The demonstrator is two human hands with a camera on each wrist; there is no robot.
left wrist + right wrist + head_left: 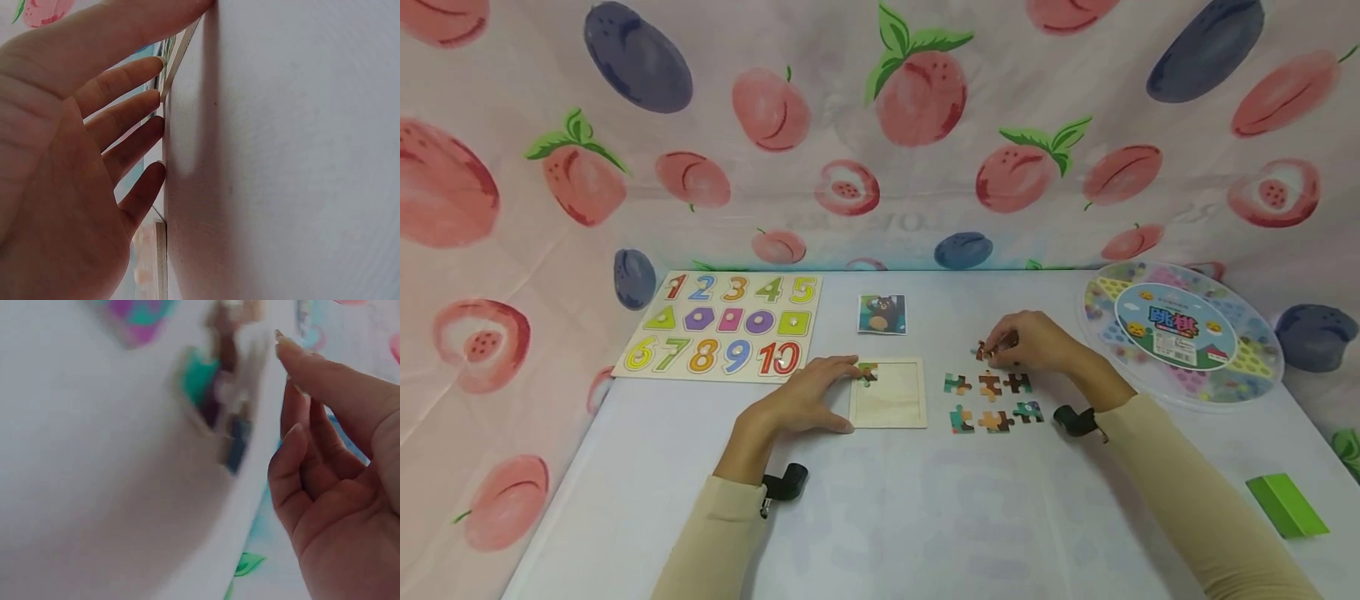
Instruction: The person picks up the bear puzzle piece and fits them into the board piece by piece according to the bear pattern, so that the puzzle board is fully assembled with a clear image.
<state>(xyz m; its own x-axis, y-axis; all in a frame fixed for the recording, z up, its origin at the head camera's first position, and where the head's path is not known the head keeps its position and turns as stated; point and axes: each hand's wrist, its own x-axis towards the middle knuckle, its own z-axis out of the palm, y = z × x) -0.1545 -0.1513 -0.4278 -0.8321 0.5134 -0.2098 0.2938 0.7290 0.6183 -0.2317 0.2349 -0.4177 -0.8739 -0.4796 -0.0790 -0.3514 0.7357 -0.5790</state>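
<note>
A square wooden puzzle tray (887, 404) lies on the table with one puzzle piece (868, 372) in its upper left corner. At the tray's left side rests my left hand (801, 396), its fingers spread and its thumb near the lower left corner. In the left wrist view the fingers of that left hand (81, 144) look extended. My right hand (1033, 340) pinches a brown-and-teal puzzle piece (981, 351) above two rows of loose jigsaw pieces (990, 386). The right wrist view blurs the pieces beside the right hand (337, 481).
Behind the tray lies a small bear picture card (882, 315). A number-and-shape board (718, 327) is at the left. A round board-game package (1180, 333) sits at the back right, and a green block (1287, 506) near the right edge. A fruit-print curtain (910, 192) stands behind.
</note>
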